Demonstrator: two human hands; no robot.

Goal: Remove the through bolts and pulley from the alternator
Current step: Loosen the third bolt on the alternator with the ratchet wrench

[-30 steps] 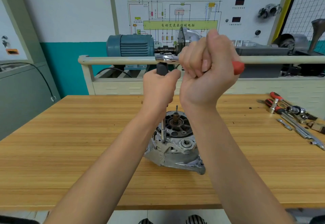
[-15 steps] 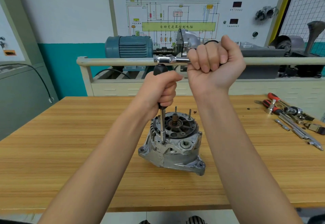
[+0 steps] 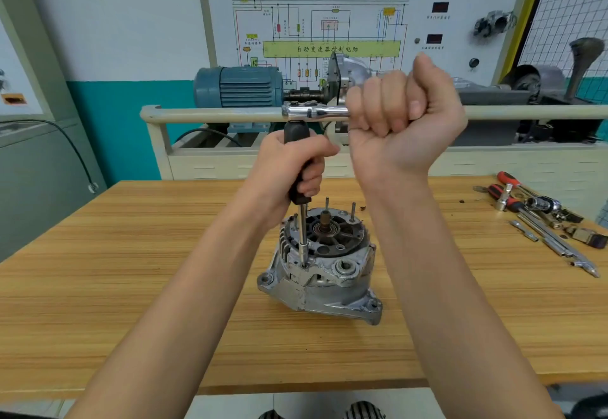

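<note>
Head view:
Alternator [image 3: 320, 267]: stands mid-tabletop [image 3: 131, 287], bolts up.
Left hand [image 3: 289, 168]: my grip wraps the upright black driver handle [image 3: 297, 162]; its shaft meets the housing.
Right hand [image 3: 399, 122]: my grip clenches the ratchet [image 3: 316, 112] on top.
Tools [image 3: 543, 218]: far right.

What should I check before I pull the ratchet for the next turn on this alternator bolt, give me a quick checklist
1. Bit seated in the bolt hole on the alternator: cannot tell, the tip meets the housing but the engagement is too small to see.
2. Driver shaft upright: ok, it stands near vertical.
3. Left hand steadying the black handle: ok, fingers wrap it.
4. Right hand on the ratchet: ok, fist closed round its handle.
5. Alternator held down: not ok, neither hand holds it and no clamp shows.
6. Loose tools clear of the swing: ok, they lie far right on the table.
</note>
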